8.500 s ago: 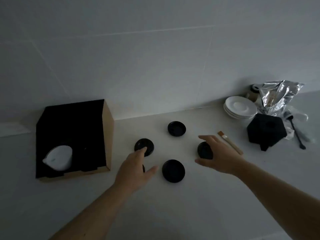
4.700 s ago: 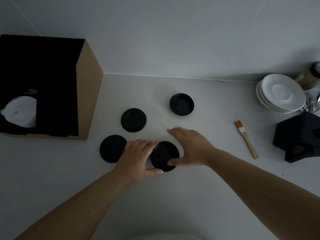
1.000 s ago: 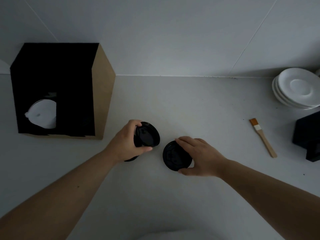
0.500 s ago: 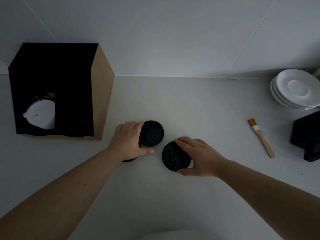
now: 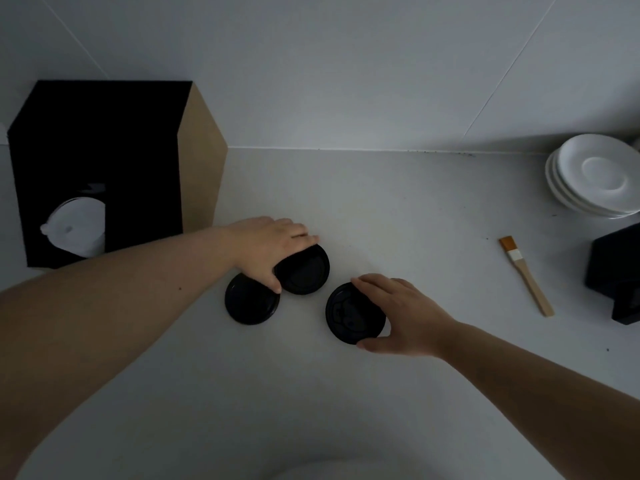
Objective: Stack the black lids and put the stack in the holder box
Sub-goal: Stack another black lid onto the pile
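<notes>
Three black lid piles show on the white counter. My left hand (image 5: 268,245) grips the middle black lid (image 5: 306,270), held slightly tilted. Just left of it and below my thumb, a second black lid (image 5: 251,304) lies flat, fully uncovered. My right hand (image 5: 403,313) is curled around the right edge of the third black lid stack (image 5: 349,315), which rests on the counter. The holder box (image 5: 104,161), black inside with a brown cardboard side, stands at the far left against the wall and holds white lids (image 5: 78,225) in its left slot.
A small brush with a wooden handle (image 5: 526,275) lies to the right. Stacked white saucers (image 5: 594,174) sit at the far right by the wall, with a black object (image 5: 616,275) in front of them. The tiled wall runs along the back.
My left hand has carried its lid to the right and slightly back, uncovering the lid that lay beneath it. My right hand stays on its lid stack in nearly the same place.
</notes>
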